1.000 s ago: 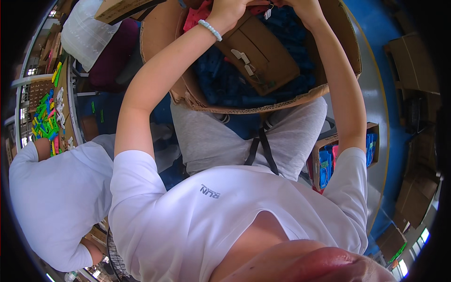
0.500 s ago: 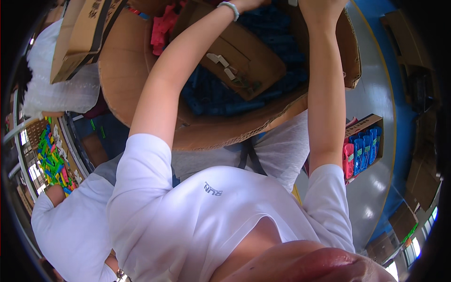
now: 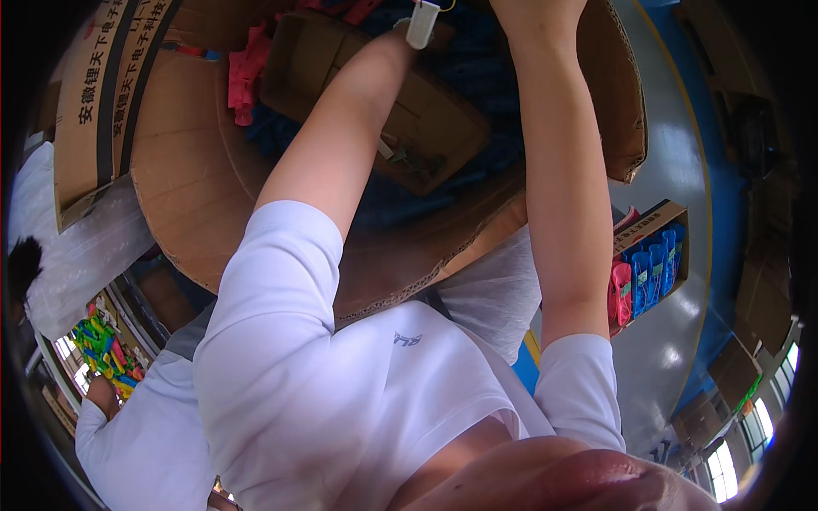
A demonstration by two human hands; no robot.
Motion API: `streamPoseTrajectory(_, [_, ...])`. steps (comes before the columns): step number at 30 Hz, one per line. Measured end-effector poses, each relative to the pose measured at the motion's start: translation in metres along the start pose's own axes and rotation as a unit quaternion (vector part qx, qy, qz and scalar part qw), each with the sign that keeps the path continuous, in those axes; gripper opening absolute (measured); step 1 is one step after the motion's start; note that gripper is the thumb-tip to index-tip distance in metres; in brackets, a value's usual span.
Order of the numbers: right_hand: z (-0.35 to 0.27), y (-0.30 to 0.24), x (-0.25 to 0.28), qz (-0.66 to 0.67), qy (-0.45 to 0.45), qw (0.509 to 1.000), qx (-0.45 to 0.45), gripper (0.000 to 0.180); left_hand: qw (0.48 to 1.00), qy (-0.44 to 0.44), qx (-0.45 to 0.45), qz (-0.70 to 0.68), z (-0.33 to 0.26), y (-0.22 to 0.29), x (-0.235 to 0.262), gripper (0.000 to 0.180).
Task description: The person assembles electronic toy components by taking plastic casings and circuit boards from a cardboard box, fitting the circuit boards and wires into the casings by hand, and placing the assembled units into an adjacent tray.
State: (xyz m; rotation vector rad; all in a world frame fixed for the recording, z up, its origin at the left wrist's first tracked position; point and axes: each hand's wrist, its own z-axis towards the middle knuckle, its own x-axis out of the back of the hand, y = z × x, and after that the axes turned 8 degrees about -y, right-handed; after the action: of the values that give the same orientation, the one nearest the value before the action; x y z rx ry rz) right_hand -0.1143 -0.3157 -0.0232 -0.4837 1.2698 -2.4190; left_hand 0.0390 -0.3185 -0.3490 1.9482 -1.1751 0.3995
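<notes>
My left arm reaches down into a large cardboard box. My left hand is deep in shadow there, and its fingers cannot be made out. A small white plastic piece with a thin yellow wire hangs in front of my left wrist, near the upper edge. My right hand is raised over the box, its fingers cut off by the picture's edge. Inside the box, a smaller open carton holds another white piece and thin wires. Blue parts lie around it, with pink plastic parts to the left.
A taped carton and clear plastic wrap stand at left. A co-worker in white is beside a tray of bright parts. To the right, a carton of blue and pink pieces rests on the grey floor.
My left arm has reached deeper into the box, and my right arm has shifted slightly left. The hanging white piece now shows before my left wrist. The whole view has shifted.
</notes>
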Motion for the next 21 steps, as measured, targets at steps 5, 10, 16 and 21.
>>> streamPoseTrajectory(5, [0.001,-0.021,-0.017,0.148,-0.031,0.986,-0.069,0.007,0.999,0.017,0.027,0.039,-0.031,-0.079,0.038,0.078])
streamPoseTrajectory(10, [0.002,0.03,0.008,0.148,-0.025,0.984,-0.097,0.007,0.984,0.17,-0.039,-0.03,-0.069,0.018,0.062,0.077])
streamPoseTrajectory(16, [-0.002,0.004,0.002,0.248,-0.125,0.951,-0.133,0.006,0.724,0.229,-0.23,-0.609,-0.242,0.072,0.079,0.029])
streamPoseTrajectory(21, [-0.003,-0.015,0.004,0.258,-0.342,0.899,-0.094,0.02,0.642,0.32,-0.315,-0.621,-0.35,0.117,0.056,0.032])
